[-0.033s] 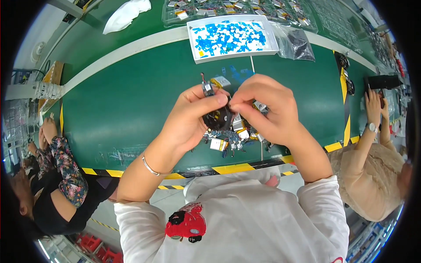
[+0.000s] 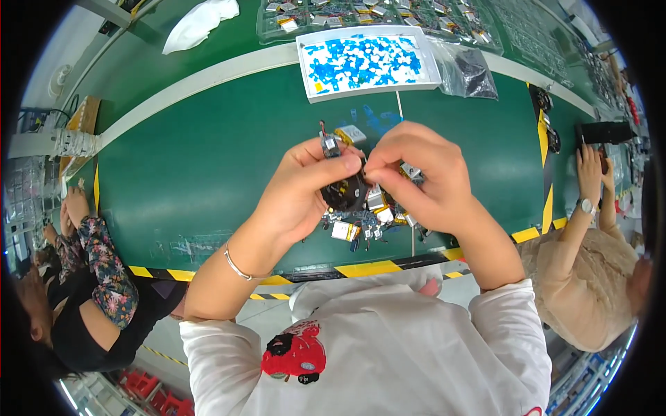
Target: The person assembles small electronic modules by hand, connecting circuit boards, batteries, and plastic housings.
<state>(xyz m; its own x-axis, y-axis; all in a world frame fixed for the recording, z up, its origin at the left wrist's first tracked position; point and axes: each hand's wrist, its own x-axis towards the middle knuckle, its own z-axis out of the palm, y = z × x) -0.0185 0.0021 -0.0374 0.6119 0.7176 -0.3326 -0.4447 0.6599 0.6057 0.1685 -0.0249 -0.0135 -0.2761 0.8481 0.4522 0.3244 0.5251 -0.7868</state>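
My left hand (image 2: 290,186) is closed around a black round housing (image 2: 347,197), with the thumb pressed across its upper edge. A small circuit board (image 2: 329,144) stands up beside the left thumb. Just beyond it is a silver battery cell (image 2: 351,134) with a yellow end; whether it is wired to the housing I cannot tell. Thumb and forefinger of my right hand (image 2: 431,173) pinch together at the housing's right edge, and what they hold is too small to make out. Beneath and beside both hands lies a loose pile of battery cells and small wired boards (image 2: 345,231).
Beyond my hands stands a white box (image 2: 304,73) of small blue and white pieces, beside a clear bag (image 2: 479,73) with dark contents. Several blue scraps (image 2: 378,116) lie before it. A clear tray (image 2: 267,28) of parts sits farther back. Co-workers sit left and right.
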